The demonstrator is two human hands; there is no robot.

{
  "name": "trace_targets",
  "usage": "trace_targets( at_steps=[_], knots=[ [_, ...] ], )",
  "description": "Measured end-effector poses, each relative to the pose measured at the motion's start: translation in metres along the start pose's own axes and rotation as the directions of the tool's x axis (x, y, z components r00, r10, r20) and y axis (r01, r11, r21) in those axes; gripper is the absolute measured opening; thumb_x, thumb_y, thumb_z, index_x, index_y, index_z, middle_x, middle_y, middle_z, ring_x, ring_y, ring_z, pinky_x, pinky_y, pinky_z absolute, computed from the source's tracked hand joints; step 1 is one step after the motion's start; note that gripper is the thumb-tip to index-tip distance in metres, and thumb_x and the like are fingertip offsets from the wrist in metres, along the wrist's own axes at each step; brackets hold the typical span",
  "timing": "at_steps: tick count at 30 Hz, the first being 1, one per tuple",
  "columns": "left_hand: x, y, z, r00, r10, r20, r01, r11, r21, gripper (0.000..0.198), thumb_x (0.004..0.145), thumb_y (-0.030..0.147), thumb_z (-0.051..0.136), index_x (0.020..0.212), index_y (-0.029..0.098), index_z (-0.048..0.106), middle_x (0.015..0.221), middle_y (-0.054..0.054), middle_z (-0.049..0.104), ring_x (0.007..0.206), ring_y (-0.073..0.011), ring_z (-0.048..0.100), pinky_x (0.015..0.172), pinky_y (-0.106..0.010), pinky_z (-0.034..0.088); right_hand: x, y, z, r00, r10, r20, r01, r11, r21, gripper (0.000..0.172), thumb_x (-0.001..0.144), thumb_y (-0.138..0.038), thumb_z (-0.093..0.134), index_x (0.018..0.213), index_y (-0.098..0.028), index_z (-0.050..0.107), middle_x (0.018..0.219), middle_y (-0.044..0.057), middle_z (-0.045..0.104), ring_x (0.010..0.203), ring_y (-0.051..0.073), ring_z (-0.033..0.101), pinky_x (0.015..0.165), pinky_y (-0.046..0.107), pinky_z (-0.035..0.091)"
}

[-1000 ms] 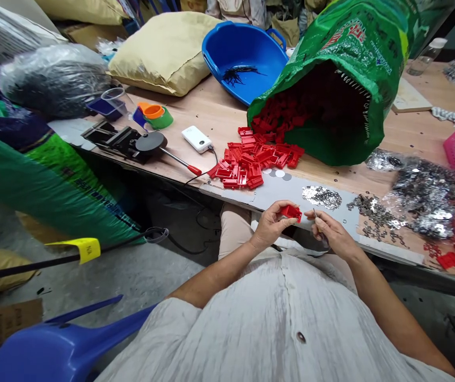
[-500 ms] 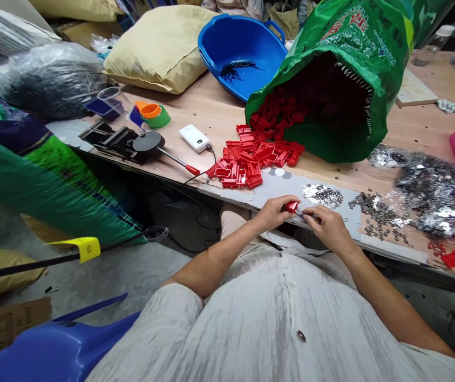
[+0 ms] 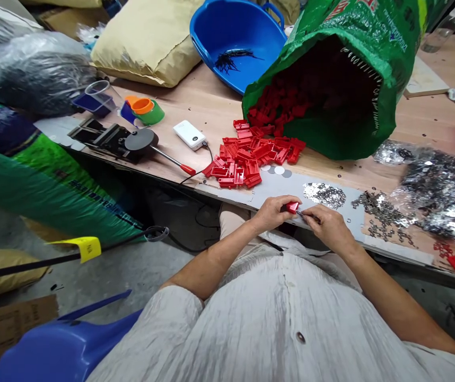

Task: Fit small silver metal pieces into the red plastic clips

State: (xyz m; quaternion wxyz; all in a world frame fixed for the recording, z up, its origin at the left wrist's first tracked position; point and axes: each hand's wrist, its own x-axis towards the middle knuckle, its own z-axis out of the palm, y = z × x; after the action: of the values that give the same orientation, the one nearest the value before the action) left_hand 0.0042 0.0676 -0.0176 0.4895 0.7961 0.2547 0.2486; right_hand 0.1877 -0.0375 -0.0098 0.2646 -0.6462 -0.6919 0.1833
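My left hand (image 3: 272, 213) is closed on a small red plastic housing (image 3: 292, 207) at the table's front edge. Pinched in my right hand (image 3: 326, 222) is a thin metal piece (image 3: 299, 213) whose tip reaches the housing; its kind is too small to make out. Just behind my hands lies a heap of small shiny metal plates (image 3: 325, 195) on a grey strip (image 3: 275, 187). More red housings (image 3: 247, 159) are piled to the left of it, spilling from the mouth of a green woven sack (image 3: 339, 143).
A blue basin (image 3: 207, 37) stands at the back. To the left are a white power bank (image 3: 190, 135) with a cable and a black clamp-like device (image 3: 112, 142) with a red-tipped lever. Small dark metal parts (image 3: 386, 212) and a plastic bag of metal pieces (image 3: 438, 185) lie to the right.
The view has shifted slightly, so the table's things sit a little differently in the picture. My hands keep nearly the same pose, still holding the red housing and the thin metal piece.
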Motion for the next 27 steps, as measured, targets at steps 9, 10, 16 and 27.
trace_targets(
  at_steps=[9,10,16,27],
  knots=[
    [-0.001,0.005,0.007,0.996,-0.057,-0.062,0.061,0.997,0.057,0.028,0.076,0.018,0.072,0.104,0.019,0.068,0.101,-0.002,0.073,0.093,-0.0168,0.067,0.087,-0.026,0.047,0.013,-0.022,0.003,0.986,0.141,0.086,-0.123,0.975,-0.187,0.019,0.09,-0.019,0.051,0.093,-0.021,0.069,0.092,0.006,0.068,0.082,0.02,0.063,0.07,0.03,0.044],
    [-0.002,0.005,0.008,0.995,-0.067,-0.075,0.071,0.996,0.056,0.028,0.075,0.019,0.072,0.103,0.019,0.068,0.1,-0.001,0.073,0.092,-0.0167,0.067,0.086,-0.026,0.047,0.014,-0.025,0.004,0.984,0.162,0.08,-0.141,0.965,-0.219,0.019,0.09,-0.018,0.05,0.093,-0.02,0.069,0.092,0.007,0.068,0.082,0.02,0.063,0.068,0.03,0.042],
    [-0.006,0.008,0.007,0.995,-0.073,-0.069,0.075,0.997,0.027,0.03,0.076,0.022,0.072,0.105,0.018,0.067,0.1,-0.002,0.072,0.092,-0.0166,0.066,0.086,-0.025,0.046,0.011,-0.023,-0.002,0.985,0.146,0.088,-0.139,0.987,-0.076,0.016,0.091,-0.022,0.052,0.094,-0.022,0.068,0.093,0.004,0.07,0.086,0.019,0.063,0.075,0.029,0.042],
    [-0.006,0.004,0.006,0.997,-0.064,-0.036,0.064,0.998,0.019,0.035,0.076,0.021,0.07,0.11,0.018,0.066,0.101,-0.002,0.071,0.091,-0.0162,0.064,0.086,-0.025,0.045,0.008,-0.016,-0.006,0.985,0.155,0.081,-0.153,0.988,-0.035,0.015,0.089,-0.023,0.054,0.093,-0.022,0.069,0.093,0.005,0.071,0.087,0.019,0.064,0.078,0.032,0.044]
  ],
)
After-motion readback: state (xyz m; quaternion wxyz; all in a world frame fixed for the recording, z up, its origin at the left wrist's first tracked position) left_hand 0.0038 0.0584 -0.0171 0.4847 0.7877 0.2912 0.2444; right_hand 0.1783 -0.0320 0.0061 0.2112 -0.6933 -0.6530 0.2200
